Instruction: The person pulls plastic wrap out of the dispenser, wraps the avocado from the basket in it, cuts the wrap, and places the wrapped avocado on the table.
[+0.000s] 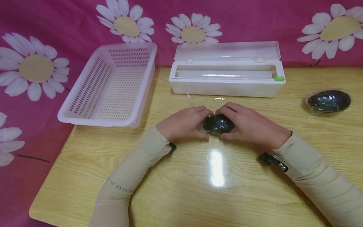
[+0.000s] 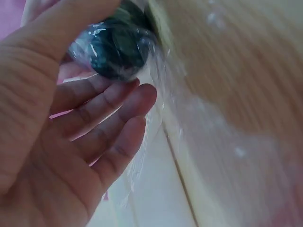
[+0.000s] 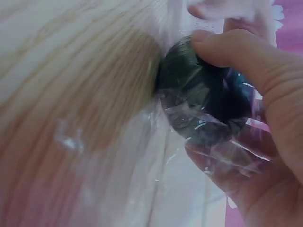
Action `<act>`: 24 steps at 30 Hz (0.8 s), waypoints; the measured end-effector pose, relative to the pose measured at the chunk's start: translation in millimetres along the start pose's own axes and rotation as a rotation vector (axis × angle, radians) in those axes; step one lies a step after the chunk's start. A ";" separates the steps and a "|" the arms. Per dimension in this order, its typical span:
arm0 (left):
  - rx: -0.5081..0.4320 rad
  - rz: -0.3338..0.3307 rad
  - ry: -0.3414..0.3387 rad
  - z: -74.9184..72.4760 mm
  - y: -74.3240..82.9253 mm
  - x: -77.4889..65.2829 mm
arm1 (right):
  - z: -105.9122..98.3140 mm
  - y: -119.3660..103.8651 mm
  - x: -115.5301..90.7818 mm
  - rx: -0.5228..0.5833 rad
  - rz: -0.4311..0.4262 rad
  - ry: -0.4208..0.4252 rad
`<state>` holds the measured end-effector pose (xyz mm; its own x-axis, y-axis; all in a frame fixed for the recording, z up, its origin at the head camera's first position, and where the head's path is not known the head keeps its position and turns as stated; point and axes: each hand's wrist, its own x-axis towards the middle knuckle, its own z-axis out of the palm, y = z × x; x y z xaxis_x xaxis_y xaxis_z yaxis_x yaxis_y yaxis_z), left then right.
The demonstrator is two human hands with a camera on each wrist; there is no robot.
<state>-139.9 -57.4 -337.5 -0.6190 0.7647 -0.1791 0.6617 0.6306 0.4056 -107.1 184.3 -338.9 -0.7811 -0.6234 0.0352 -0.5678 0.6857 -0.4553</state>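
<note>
A dark, oval, egg-shaped fruit or vegetable, greenish in the wrist views, sits in clear cling film on the table between both hands. My right hand grips its right end, thumb on the near side and fingers round the far side. At the other end is my left hand, its loosely bent fingers touching or close to the wrapped surface. The left thumb tip stands slightly off it in the head view. Loose film spreads over the tabletop toward the dispenser.
An open white cling film dispenser with a green slider stands behind the hands, its roll inside. A second wrapped dark oval item lies at the right. The white perforated basket is at the left, by a flowered pink cloth.
</note>
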 end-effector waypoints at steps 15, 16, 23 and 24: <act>0.068 -0.036 -0.036 -5.7 -21.5 -9.4 | -2.8 0.8 -0.3 -0.012 0.034 -0.014; 0.069 -0.044 -0.029 -6.4 -23.7 -10.4 | -3.1 0.7 -0.3 -0.014 0.035 -0.016; 0.075 -0.012 0.040 -6.5 -34.3 -9.1 | -4.1 0.1 -1.2 -0.015 0.042 -0.024; 0.080 -0.006 0.042 -6.2 -34.9 -8.4 | -3.9 0.3 -1.3 -0.016 0.042 -0.023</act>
<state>-160.4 -86.6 -344.5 -0.6389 0.7559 -0.1427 0.6887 0.6447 0.3317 -107.2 186.7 -335.6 -0.7985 -0.6020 -0.0040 -0.5387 0.7175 -0.4416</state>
